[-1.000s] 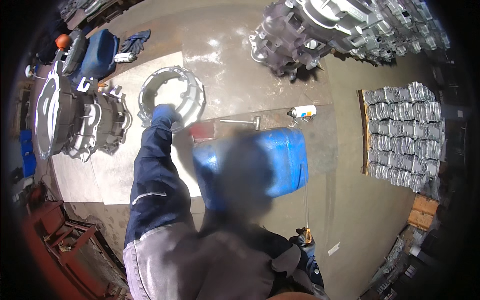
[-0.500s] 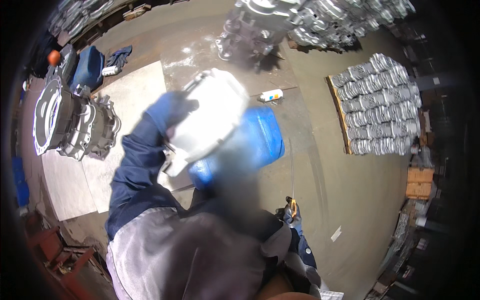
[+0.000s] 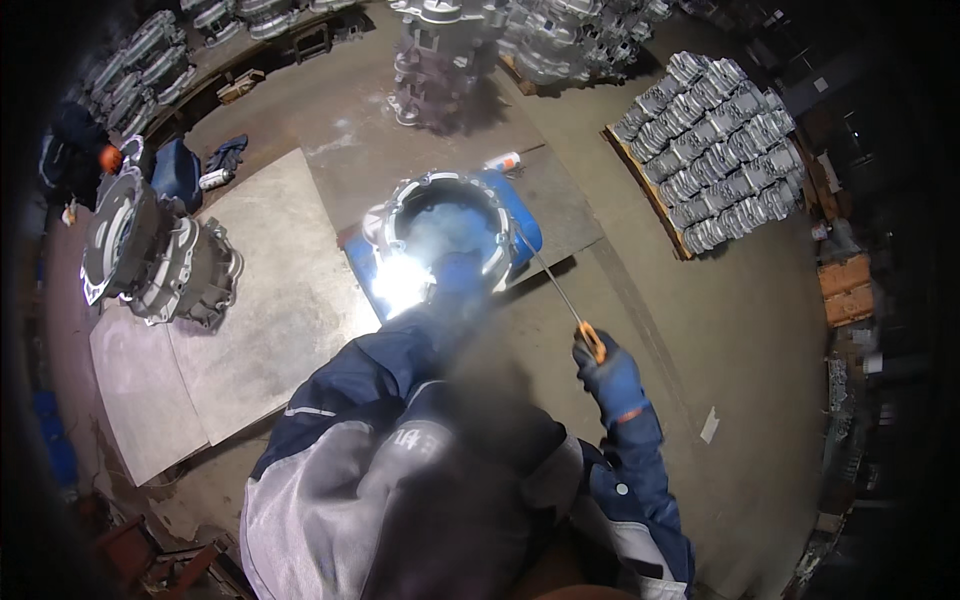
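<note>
Metal housing [image 3: 503,236], near-left rim under glare [image 3: 400,286]

Left fingers [image 3: 459,270] indistinct in blur at the silver ring [image 3: 501,232].

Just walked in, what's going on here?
Someone in gloves has their left hand at the near rim of a round metal housing, which is over a blue container. Their right hand grips an orange-handled tool, its thin shaft reaching toward the housing's right side. More castings stand at left.
</note>
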The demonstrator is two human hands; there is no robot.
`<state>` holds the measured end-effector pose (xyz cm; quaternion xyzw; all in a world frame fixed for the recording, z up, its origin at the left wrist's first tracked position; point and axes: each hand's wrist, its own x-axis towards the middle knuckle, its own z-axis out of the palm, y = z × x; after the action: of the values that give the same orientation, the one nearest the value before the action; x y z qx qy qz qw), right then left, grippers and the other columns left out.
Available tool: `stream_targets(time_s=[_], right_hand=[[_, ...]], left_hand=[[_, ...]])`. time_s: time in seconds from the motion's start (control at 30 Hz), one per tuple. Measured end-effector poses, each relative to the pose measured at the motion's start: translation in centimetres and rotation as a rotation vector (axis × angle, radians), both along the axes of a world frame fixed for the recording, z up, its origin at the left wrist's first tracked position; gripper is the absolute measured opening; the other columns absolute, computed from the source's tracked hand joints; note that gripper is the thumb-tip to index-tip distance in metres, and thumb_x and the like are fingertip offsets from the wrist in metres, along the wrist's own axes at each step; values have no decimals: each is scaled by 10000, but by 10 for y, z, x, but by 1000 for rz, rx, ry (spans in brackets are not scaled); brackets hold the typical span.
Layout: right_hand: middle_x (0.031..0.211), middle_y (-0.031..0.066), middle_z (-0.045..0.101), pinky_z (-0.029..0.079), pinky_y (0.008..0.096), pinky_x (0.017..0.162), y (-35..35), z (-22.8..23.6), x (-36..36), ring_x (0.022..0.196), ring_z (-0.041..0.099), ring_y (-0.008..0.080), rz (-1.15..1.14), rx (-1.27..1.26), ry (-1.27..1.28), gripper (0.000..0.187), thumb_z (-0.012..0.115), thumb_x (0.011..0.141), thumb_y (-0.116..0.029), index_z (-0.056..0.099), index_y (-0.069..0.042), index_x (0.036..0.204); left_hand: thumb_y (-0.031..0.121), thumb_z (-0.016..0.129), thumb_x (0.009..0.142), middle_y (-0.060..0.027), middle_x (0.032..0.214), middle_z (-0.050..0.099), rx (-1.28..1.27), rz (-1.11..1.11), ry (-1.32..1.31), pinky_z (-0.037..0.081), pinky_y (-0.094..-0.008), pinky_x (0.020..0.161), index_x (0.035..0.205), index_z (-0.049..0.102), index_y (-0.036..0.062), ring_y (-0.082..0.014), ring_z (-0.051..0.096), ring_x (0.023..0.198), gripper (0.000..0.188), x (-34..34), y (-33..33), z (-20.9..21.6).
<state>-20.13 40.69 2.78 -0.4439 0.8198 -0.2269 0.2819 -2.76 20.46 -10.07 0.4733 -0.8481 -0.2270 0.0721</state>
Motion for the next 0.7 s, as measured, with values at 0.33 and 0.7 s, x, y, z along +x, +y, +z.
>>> stream_targets(time_s=[0.33,0.7], right_hand=[[1161,166,658,485,461,917,-125,12,75,1047,635,365,492,125,494,458,368,996,-477,573,-186,1285],[1095,221,672,503,463,889,-152,-6,39,1043,643,397,57,208,477,533,537,897,-551,687,-86,1112]], left_hand=[[320,678,787,-186,1031,684,-179,222,159,418,-470,975,1243,592,57,-366,628,983,534,154,100,-9],[303,696,779,-173,968,710,-127,229,31,505,-455,816,1210,612,79,-369,654,872,493,202,75,-42]])
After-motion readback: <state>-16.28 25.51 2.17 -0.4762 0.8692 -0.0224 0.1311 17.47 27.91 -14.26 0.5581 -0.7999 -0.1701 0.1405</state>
